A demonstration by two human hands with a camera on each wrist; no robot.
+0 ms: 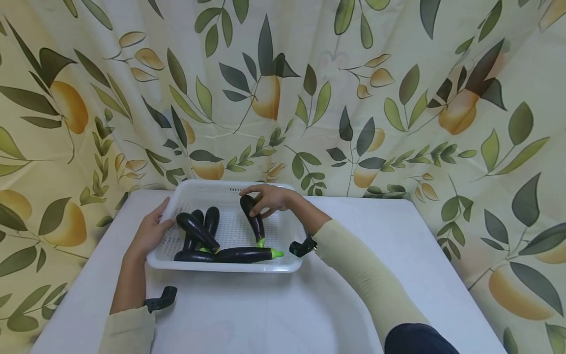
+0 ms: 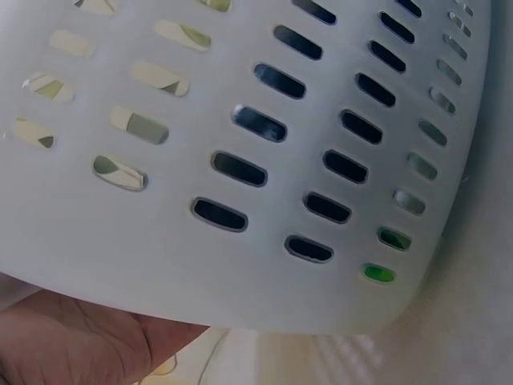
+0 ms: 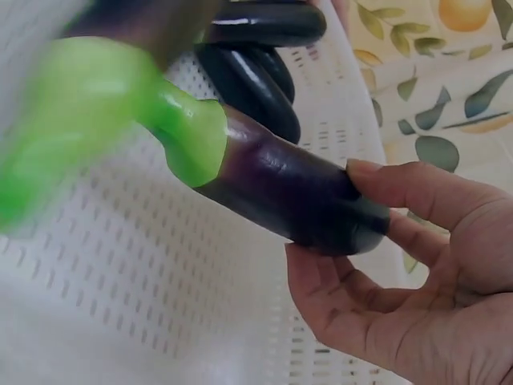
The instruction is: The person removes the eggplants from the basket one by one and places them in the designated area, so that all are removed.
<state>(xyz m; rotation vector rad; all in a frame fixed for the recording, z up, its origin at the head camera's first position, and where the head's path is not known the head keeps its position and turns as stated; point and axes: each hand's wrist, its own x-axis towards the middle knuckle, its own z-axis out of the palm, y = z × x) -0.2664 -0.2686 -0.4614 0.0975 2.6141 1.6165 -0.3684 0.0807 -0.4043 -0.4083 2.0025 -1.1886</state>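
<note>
Eggplant [image 3: 276, 172], glossy purple-black, green-stemmed, pinched in right hand [image 1: 271, 197]; other eggplants [image 1: 198, 232] between hands; left hand [image 1: 151, 231] grips white basket [image 1: 199, 266].

No readable text, label, brand, number or sign.
The printing on the cloth [image 1: 267, 98] behind the basket [image 1: 199, 266] is leaves and fruit; any marking on the two black wrist cameras, one [image 1: 302, 247] at the basket's right end and one [image 1: 162, 299] in front of its left end, is too small to read.
</note>
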